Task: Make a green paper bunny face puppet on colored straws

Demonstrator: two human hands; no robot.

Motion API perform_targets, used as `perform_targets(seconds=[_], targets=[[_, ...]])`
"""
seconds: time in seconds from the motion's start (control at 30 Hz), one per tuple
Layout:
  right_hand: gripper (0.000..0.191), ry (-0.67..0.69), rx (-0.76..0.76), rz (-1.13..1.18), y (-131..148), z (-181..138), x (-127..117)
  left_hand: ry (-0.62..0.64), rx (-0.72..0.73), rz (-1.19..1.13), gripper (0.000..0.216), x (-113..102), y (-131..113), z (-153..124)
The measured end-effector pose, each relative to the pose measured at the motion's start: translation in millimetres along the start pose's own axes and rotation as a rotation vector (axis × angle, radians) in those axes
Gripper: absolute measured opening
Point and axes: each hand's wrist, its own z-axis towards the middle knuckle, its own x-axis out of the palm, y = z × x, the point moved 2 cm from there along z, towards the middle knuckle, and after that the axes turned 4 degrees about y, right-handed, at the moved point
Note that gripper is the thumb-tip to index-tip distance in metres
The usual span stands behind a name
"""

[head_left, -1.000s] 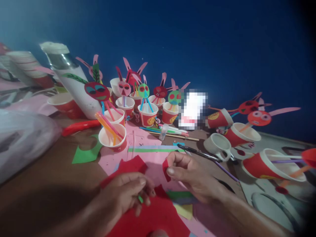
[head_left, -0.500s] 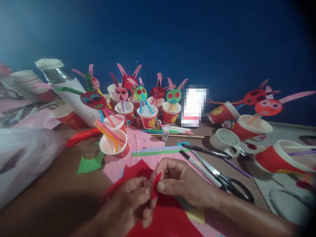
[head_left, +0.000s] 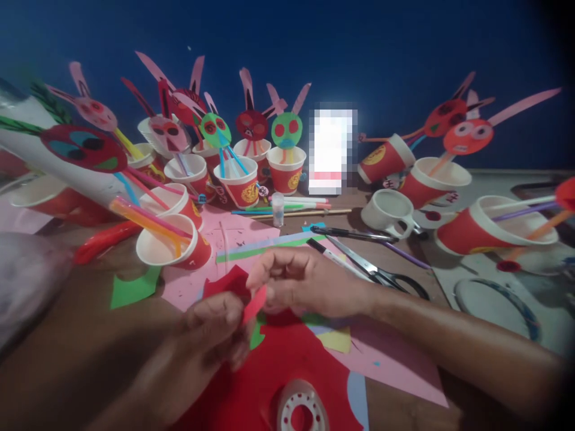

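Red paper scrap (head_left: 254,304) between both hands' fingers (head_left: 265,276), above table.

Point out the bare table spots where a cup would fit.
Bare brown table left of the left hand, below the green paper scrap. Bare grey board between the scissors and the tipped red cup. Crowded: the row of cups behind, and the paper under both hands.

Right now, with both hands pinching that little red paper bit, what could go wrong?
The small red paper piece is held only by fingertips of the left hand and right hand, so it might crease or tear. The scissors lie right behind the right hand; a careless reach could catch the blades.
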Motion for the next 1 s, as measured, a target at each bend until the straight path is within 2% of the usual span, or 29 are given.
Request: perform_targets(seconds=[0.07, 0.13, 0.23, 0.43, 0.57, 0.7, 0.83, 1.0], targets=[[0.016, -0.066, -0.022, -0.155, 7, 0, -7, -0.088, 0.090, 0.200, 0.025, -4, -7, -1], [0.023, -0.096, -0.011, -0.322, 11, 0, -10, -0.188, 0.203, 0.475, 0.020, -6, -15, -2], [0.021, -0.099, 0.076, -0.509, 7, 1, -5, -0.261, 0.323, 0.811, 0.014, -3, -20, -3], [0.004, -0.099, 0.107, -0.644, -4, 0, 9, -0.226, 0.328, 0.859, 0.016, 2, -14, 1], [0.009, -0.102, 0.133, -0.695, -5, 0, 6, -0.234, 0.313, 0.918, 0.015, -1, -16, 0], [0.011, -0.127, 0.213, -0.713, -14, 0, -3, -0.185, 0.435, 1.200, 0.018, -2, -10, -11], [0.012, -0.101, 0.270, -0.833, -23, -1, -6, -0.147, 0.589, 1.504, 0.022, 1, 13, -21], [0.011, -0.077, 0.276, -1.022, -24, -1, -4, -0.116, 0.547, 1.646, 0.024, -1, 35, -21]])
